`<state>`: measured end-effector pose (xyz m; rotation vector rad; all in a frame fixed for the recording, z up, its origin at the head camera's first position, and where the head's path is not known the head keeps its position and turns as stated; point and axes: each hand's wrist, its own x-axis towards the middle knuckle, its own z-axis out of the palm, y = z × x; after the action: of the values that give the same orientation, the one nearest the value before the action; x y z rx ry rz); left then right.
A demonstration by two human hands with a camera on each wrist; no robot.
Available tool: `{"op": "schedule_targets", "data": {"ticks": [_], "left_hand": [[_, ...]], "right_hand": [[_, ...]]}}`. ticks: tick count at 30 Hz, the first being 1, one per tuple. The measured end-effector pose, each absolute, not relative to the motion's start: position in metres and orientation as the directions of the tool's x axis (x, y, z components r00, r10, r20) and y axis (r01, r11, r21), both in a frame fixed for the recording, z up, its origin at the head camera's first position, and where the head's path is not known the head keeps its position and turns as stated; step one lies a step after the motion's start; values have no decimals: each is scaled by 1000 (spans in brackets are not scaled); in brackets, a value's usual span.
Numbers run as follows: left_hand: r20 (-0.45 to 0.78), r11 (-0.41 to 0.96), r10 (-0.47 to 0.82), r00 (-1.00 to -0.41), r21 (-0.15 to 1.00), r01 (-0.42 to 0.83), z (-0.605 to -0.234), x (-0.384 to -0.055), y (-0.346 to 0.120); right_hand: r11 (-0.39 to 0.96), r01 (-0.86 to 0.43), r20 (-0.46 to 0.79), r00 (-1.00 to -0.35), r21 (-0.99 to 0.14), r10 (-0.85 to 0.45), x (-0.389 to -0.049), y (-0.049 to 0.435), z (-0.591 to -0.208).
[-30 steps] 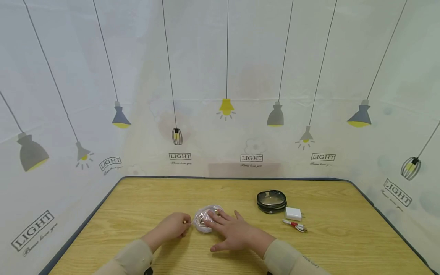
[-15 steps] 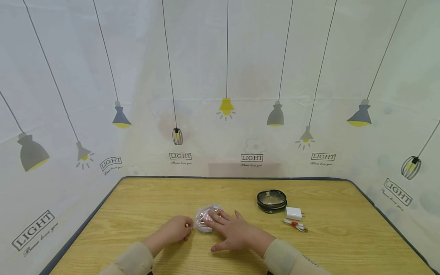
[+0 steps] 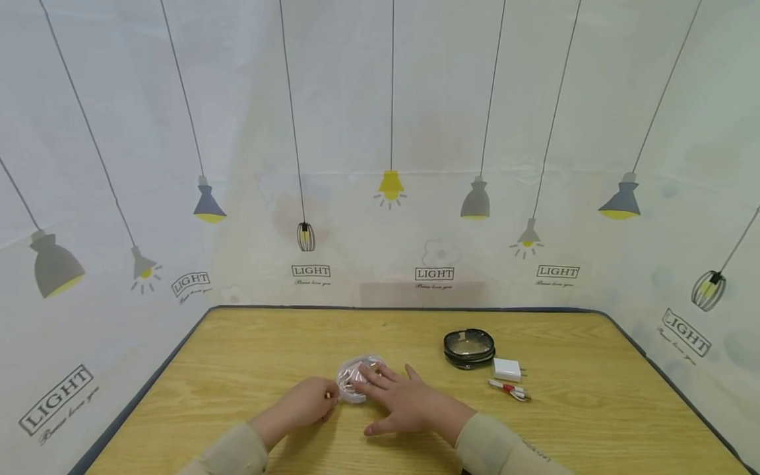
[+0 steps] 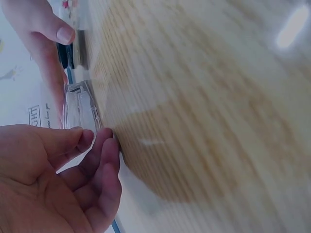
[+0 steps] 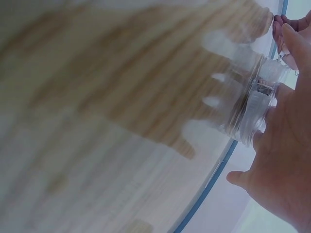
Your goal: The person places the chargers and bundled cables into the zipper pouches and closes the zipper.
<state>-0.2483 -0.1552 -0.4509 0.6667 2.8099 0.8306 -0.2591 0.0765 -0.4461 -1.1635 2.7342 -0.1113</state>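
Note:
A clear, round zip pouch (image 3: 346, 389) with something shiny and coiled inside lies on the table. My right hand (image 3: 411, 401) rests on top of it with fingers spread, hiding its right part. At the pouch's left edge, my left hand (image 3: 304, 404) pinches with thumb and fingers. What exactly sits between those fingertips is too small to tell; it may be the zip end. From the left wrist, the pouch (image 4: 80, 109) shows side-on just beyond the curled fingers. In the right wrist view, the pouch (image 5: 255, 104) stands under my flat palm.
To the right lie a black-edged round case (image 3: 469, 349) with a clear top, a white charger plug (image 3: 506, 369) and a short white cable (image 3: 512, 390) with a red band. Beneath them is the wooden table (image 3: 255, 336), its far edge trimmed dark blue against a printed curtain.
My left hand has moved slightly right and toward me along the pouch's left edge. My right hand and the other items have stayed put.

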Motion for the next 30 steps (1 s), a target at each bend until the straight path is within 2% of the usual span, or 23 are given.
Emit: {"op": "schedule_targets", "data": {"ticks": [14, 18, 25, 30], "left_hand": [[50, 777, 471, -881, 449, 441, -444, -240, -151], [30, 790, 455, -890, 446, 420, -442, -242, -152], [6, 812, 420, -907, 444, 379, -442, -247, -155], [5, 826, 405, -914, 427, 368, -442, -250, -158]], "right_hand": [[679, -718, -123, -668, -151, -734, -256, 78, -443], [676, -730, -97, -669, -99, -736, -257, 79, -445], [650, -756, -49, -654, 81, -755, -264, 83, -448], [634, -765, -38, -641, 112, -767, -266, 84, -449]]}}
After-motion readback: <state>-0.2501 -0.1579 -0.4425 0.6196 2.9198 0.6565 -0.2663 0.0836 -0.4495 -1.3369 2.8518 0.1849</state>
